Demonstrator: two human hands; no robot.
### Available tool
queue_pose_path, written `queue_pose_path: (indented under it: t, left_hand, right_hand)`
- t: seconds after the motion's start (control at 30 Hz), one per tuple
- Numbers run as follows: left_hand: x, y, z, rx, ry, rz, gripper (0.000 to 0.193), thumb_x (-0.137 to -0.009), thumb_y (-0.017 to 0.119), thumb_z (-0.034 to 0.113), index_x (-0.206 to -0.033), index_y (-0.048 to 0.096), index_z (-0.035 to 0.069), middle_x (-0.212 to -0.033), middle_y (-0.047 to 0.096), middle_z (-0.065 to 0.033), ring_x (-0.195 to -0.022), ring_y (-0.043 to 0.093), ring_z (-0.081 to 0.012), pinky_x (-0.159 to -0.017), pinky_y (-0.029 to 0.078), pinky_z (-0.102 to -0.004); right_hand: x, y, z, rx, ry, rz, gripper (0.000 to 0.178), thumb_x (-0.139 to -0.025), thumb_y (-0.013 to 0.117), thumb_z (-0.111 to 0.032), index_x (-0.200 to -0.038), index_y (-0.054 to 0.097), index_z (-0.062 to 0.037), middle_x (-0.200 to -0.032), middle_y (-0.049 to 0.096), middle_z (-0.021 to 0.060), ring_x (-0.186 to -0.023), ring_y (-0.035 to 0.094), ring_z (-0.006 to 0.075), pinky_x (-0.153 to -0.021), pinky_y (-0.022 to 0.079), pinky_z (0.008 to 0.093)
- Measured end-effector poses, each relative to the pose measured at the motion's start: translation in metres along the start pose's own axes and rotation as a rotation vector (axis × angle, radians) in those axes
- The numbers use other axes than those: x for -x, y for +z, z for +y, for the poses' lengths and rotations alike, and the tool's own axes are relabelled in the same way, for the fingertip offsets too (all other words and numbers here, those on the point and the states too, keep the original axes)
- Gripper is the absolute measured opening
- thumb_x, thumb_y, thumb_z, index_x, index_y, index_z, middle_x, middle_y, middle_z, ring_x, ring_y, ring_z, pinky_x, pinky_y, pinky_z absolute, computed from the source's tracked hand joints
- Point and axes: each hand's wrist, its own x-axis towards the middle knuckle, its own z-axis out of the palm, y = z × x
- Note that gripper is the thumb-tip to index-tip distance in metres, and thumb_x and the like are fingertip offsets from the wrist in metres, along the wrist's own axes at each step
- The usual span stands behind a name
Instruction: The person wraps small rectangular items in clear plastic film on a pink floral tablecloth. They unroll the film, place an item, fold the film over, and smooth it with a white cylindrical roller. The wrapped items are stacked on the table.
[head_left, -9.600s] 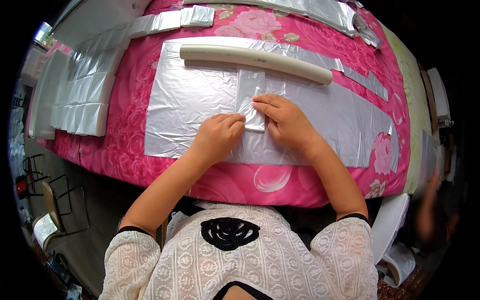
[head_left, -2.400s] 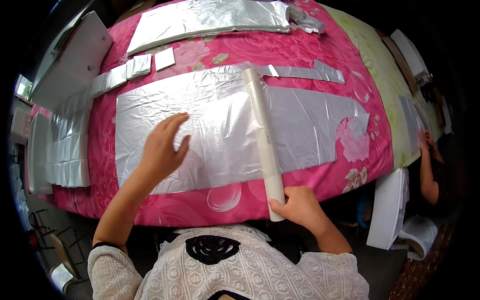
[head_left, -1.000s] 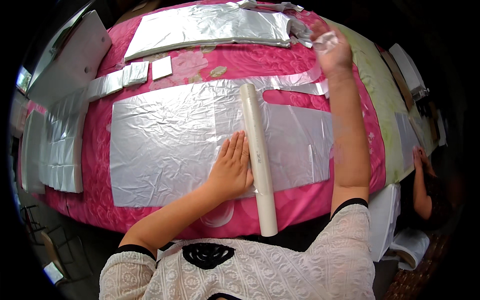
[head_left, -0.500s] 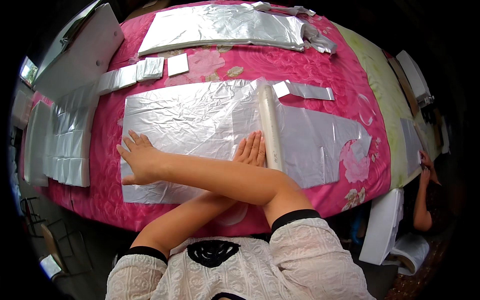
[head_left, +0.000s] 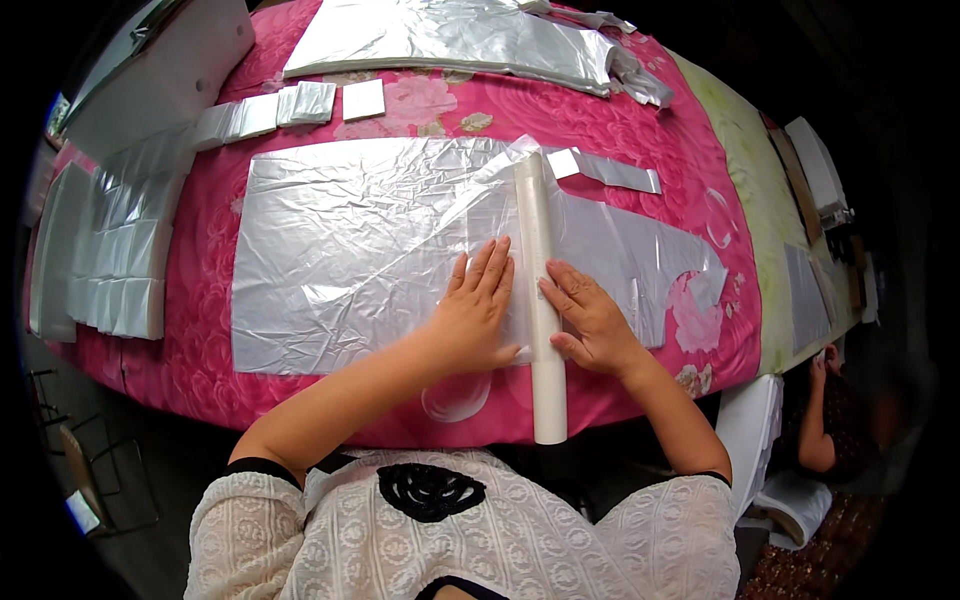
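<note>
A large thin sheet of silvery plastic film (head_left: 330,230), creased all over, lies flat before me. Across its right part rests a long off-white roll (head_left: 547,400), its near end reaching past the table's edge. My left hand (head_left: 478,300) presses on the film just left of the roll, palm down and fingers apart. On the other side, my right hand (head_left: 592,325) lays its outstretched fingertips and thumb against the roll without wrapping round it. Right of the roll, more greyish film (head_left: 610,260) narrows toward a curved cut-out.
A pink floral cloth (head_left: 200,300) covers the table. Folded film packets (head_left: 130,255) stand at left near a white foam box (head_left: 165,75). A stack of film (head_left: 440,45) lies at the back, a film strip (head_left: 610,170) beyond the roll. Another person's arm (head_left: 817,420) shows at right.
My right hand has swung from the film's left edge, where its arm crossed over my left, to the roll's right side. The arms are uncrossed. My left hand remains beside the roll, fingers wider apart.
</note>
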Motion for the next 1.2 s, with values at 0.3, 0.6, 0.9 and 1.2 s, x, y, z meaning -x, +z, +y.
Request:
queue_pose_path:
  t: [0.3, 0.6, 0.9, 1.2]
  left_hand:
    - [0.133, -0.101, -0.057, 0.146, -0.207, 0.27, 0.056, -0.08, 0.06, 0.011, -0.131, 0.041, 0.0, -0.14, 0.038, -0.0171, -0.13, 0.034, -0.0344, -0.106, 0.029, -0.0406]
    - [0.253, -0.112, -0.051, 0.294, -0.575, 0.4, 0.046, -0.084, 0.057, 0.009, -0.127, 0.045, -0.002, -0.127, 0.05, -0.0186, -0.118, 0.048, -0.0312, -0.1, 0.035, -0.0368]
    - [0.257, -0.102, -0.039, 0.249, -0.954, 0.365, 0.077, -0.069, 0.075, 0.021, -0.13, 0.036, -0.005, -0.103, 0.052, -0.0178, -0.093, 0.054, -0.0283, -0.083, 0.044, -0.0352]
    - [0.279, -0.101, -0.036, 1.615, -0.817, 0.406, 0.078, -0.067, 0.076, 0.032, -0.126, 0.043, -0.006, -0.104, 0.06, -0.0125, -0.085, 0.063, -0.0197, -0.075, 0.054, -0.0334]
  right_hand:
    - [-0.095, 0.066, -0.126, -0.678, -0.405, -0.451, 0.054, -0.089, 0.049, -0.046, -0.118, 0.055, -0.0006, -0.117, 0.057, 0.0192, -0.117, 0.048, 0.0336, -0.1, 0.035, 0.0428]
    - [-0.177, 0.104, -0.131, -0.327, -0.504, -0.038, 0.048, -0.085, 0.054, -0.04, -0.117, 0.056, -0.0031, -0.122, 0.054, 0.0154, -0.122, 0.043, 0.0313, -0.103, 0.032, 0.0422]
    - [-0.253, 0.18, -0.196, -0.172, -0.457, -0.064, 0.048, -0.084, 0.052, -0.035, -0.122, 0.054, -0.0055, -0.129, 0.049, 0.0126, -0.131, 0.032, 0.0326, -0.111, 0.017, 0.0468]
    - [-0.246, 0.17, -0.208, -1.596, 0.392, 0.147, 0.069, -0.083, 0.064, -0.019, -0.133, 0.023, 0.0052, -0.117, 0.046, 0.0189, -0.103, 0.054, 0.0259, -0.084, 0.049, 0.0352]
